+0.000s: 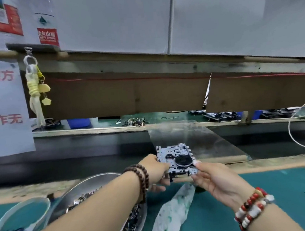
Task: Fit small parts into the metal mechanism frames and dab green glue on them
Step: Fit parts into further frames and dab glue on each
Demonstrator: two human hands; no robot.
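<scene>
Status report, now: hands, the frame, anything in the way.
Left hand and right hand both grip the metal mechanism frame, held up over the bench edge. Glue-stained cloth lies below. Nothing blocking.

Worktop (276, 193) has green mat; on it: metal bowl (91, 185) of small parts, clear tub (26, 205), green-stained cloth (174, 211).
</scene>
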